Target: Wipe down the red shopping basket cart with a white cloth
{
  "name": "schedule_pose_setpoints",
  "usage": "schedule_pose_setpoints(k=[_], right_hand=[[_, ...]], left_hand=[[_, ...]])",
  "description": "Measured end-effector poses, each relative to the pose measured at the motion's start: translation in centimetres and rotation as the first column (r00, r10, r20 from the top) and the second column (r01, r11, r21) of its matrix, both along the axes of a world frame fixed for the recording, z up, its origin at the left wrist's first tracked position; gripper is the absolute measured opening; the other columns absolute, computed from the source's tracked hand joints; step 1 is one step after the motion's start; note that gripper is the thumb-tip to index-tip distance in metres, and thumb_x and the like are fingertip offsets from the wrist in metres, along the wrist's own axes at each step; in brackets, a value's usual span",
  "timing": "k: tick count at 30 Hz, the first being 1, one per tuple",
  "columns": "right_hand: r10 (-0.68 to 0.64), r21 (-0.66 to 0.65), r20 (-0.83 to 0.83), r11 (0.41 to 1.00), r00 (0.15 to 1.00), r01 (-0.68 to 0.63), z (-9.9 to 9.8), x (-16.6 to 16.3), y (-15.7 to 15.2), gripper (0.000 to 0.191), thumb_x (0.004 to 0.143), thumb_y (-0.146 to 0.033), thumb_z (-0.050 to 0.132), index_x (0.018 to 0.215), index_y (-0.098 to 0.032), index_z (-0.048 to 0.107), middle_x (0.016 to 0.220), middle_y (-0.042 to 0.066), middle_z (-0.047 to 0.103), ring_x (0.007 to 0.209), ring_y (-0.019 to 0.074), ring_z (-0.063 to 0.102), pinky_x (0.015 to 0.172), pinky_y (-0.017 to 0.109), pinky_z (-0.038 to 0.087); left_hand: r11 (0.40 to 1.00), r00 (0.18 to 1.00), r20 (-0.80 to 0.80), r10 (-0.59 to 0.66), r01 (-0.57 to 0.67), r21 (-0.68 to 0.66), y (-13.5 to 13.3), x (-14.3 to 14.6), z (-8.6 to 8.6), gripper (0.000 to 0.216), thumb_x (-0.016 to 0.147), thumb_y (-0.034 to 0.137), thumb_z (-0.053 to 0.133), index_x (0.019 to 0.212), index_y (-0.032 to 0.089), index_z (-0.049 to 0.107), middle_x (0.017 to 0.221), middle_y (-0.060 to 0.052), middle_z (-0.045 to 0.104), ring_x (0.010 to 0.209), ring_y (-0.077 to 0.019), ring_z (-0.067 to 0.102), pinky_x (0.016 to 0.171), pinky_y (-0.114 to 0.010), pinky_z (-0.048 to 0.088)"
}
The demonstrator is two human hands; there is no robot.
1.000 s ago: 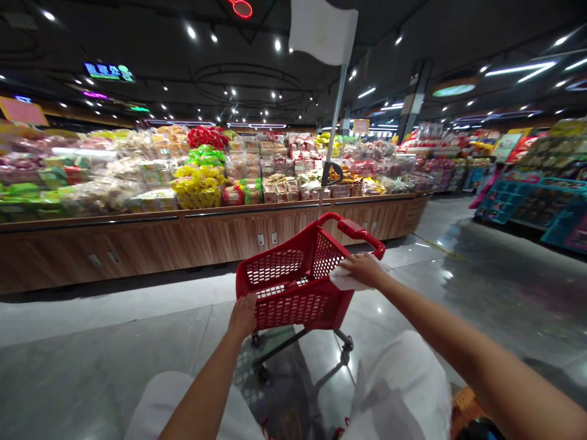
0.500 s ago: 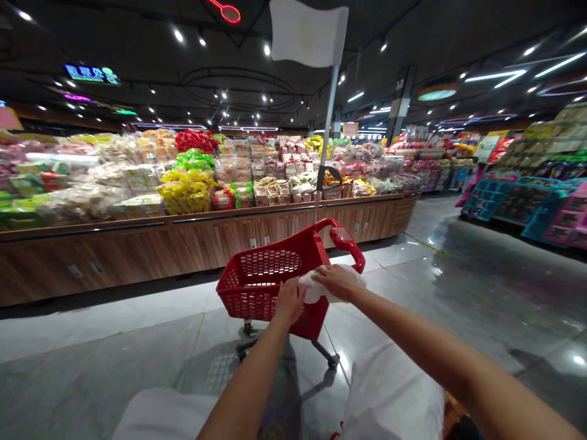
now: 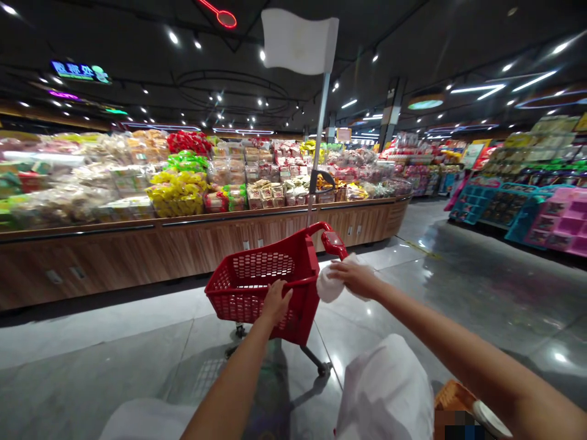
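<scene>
Left hand (image 3: 275, 302): laid on the near long side of the cart basket, fingers loosely open over the top edge and thumb held apart; it carries nothing.
Right hand (image 3: 358, 276): fingers curled down onto a crumpled white cloth (image 3: 329, 287), which bunches out on both sides of the grip.
White cloth: at the near end of the cart's red handle (image 3: 334, 243), overlapping it in this view; whether it presses on the plastic cannot be told.
Shopping cart (image 3: 306, 305): small, red, plastic, with perforated basket walls; it stands upright in front of the person, between the knees and the counter, handle end to the right.
Cart undercarriage: dark legs with casters (image 3: 324, 368) on the glossy grey floor (image 3: 114, 354).
Flag (image 3: 298, 41): white, at the top of a grey pole (image 3: 320, 131) that rises behind the cart's handle end.
Wood-panelled counter (image 3: 114, 253): runs behind the cart, heaped with packaged goods, among them yellow packets (image 3: 178, 194), green packets (image 3: 187, 161) and red packets (image 3: 188, 142).
Right-hand aisle: a blue rack (image 3: 472, 198) beside a pink rack (image 3: 562, 220).
Person's clothing: white trousers (image 3: 387, 391), knees bent.
Overhead: an illuminated blue sign (image 3: 79, 70) at upper left.
</scene>
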State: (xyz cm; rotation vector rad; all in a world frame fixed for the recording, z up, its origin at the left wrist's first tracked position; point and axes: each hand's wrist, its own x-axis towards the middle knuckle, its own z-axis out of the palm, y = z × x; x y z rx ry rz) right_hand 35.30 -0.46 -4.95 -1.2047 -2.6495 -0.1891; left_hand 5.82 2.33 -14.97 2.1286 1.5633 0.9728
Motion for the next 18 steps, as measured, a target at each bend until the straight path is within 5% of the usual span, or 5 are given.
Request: schedule_pose_setpoints(k=[3, 6, 11, 18], right_hand=[[0.199, -0.059, 0.012, 0.979, 0.980, -0.198, -0.1, -2.5, -0.2, 0.050, 0.085, -0.002, 0.041, 0.123, -0.027, 0.061, 0.136, 0.004, 0.054, 0.132, 0.0192, 0.043, 0.106, 0.039, 0.038], [0.230, -0.102, -0.091, 0.966, 0.969, -0.238, 0.3, -3.2, 0.4, 0.046, 0.085, -0.004, 0.043, 0.121, -0.025, 0.063, 0.135, 0.007, 0.056, 0.127, 0.0193, 0.048, 0.103, 0.038, 0.041], [0.143, -0.073, -0.245, 0.984, 0.959, -0.165, 1.0, -2.2, 3.3, 0.046, 0.080, -0.002, 0.043, 0.119, -0.015, 0.064, 0.128, 0.011, 0.061, 0.123, 0.0202, 0.053, 0.105, 0.036, 0.040], [-0.013, -0.048, -0.176, 0.999, 0.984, 0.005, 1.9, -0.6, 6.5, 0.043, 0.079, -0.002, 0.044, 0.110, -0.018, 0.070, 0.128, 0.009, 0.061, 0.110, 0.0213, 0.061, 0.096, 0.035, 0.047]], left_hand=[[1.000, 1.000, 0.015, -0.012, 0.013, -0.026, 0.5, -1.6, 0.5, 0.027, 0.083, 0.023, 0.048, 0.107, 0.018, 0.060, 0.113, -0.007, 0.064, 0.110, -0.0205, 0.057, 0.103, -0.037, 0.042], [0.998, 0.999, 0.030, -0.027, 0.029, -0.063, 1.2, -3.3, 0.9, 0.031, 0.077, 0.017, 0.047, 0.105, 0.018, 0.061, 0.113, -0.006, 0.064, 0.108, -0.0197, 0.058, 0.101, -0.035, 0.043], [0.975, 0.989, 0.064, -0.130, 0.139, -0.171, 2.2, -5.2, 1.5, 0.042, 0.071, 0.014, 0.046, 0.109, 0.018, 0.063, 0.120, -0.006, 0.064, 0.113, -0.0193, 0.057, 0.102, -0.033, 0.043], [0.978, 0.990, 0.057, -0.132, 0.140, -0.157, 1.8, -7.9, 0.9, 0.052, 0.065, 0.013, 0.045, 0.113, 0.016, 0.065, 0.130, -0.007, 0.060, 0.124, -0.0210, 0.051, 0.110, -0.034, 0.036]])
